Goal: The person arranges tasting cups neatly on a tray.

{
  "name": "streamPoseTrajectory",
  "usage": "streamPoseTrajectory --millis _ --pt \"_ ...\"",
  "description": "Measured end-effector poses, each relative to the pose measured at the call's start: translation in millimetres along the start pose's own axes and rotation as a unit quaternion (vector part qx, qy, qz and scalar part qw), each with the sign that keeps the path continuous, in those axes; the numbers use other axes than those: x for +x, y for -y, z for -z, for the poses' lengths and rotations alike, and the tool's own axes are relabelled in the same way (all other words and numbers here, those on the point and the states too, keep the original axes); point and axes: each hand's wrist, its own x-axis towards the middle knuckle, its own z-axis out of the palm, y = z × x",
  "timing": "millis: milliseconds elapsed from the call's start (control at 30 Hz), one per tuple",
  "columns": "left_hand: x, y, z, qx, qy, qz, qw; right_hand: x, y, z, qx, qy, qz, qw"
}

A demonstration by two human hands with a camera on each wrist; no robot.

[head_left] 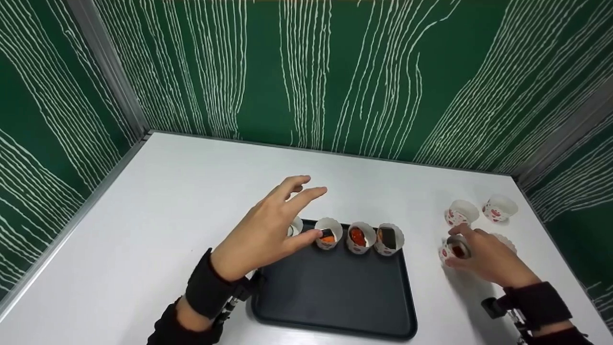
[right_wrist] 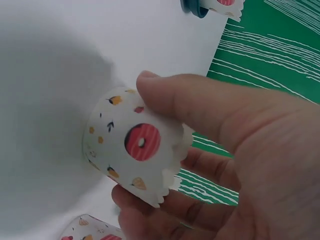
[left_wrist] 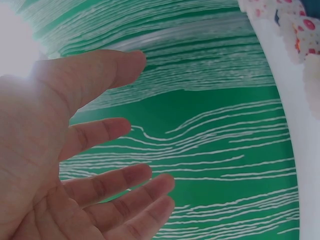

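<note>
My right hand (head_left: 488,258) grips a white paper baking cup (right_wrist: 112,137) printed with a pink doughnut and small fruits, thumb on one side and fingers on the other. Inside that cup lies a small reddish-brown piece (head_left: 458,250), partly hidden. My left hand (head_left: 266,235) hovers over the tray's far left part with fingers spread, holding nothing. Along the far edge of the dark tray (head_left: 335,292) stand several baking cups. One cup (head_left: 327,245) holds an orange and black piece, another a glossy red piece (head_left: 357,236), the rightmost a dark sheet-like piece (head_left: 387,237). A cup (head_left: 298,226) is partly behind my left hand.
More paper cups stand at the right: one cup (head_left: 462,213) beyond my right hand, another cup (head_left: 499,209) beside it, and a third cup (head_left: 506,242) mostly hidden by the hand. Green walls (head_left: 263,96) with white wavy lines border the white table (head_left: 201,177).
</note>
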Motion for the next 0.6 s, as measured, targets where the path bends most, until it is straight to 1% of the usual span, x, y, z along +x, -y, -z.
streamPoseTrajectory --millis 133,233,400,600 --pt "-0.1 1.0 -0.4 0.001 0.0 0.0 1.0 2.3 -0.1 -3.7 0.018 0.006 0.001 0.9998" --pt "-0.2 1.5 -0.5 0.003 0.001 0.0 1.0 3.1 0.7 -5.1 0.027 0.002 0.002 0.9996" --pt "0.3 2.3 -0.4 0.004 0.003 0.005 1.0 2.8 2.9 -4.6 0.042 0.003 -0.006 0.9991" --pt "0.7 3.3 -0.1 0.006 0.006 0.003 1.0 1.2 5.9 -2.4 0.05 -0.011 -0.015 0.9986"
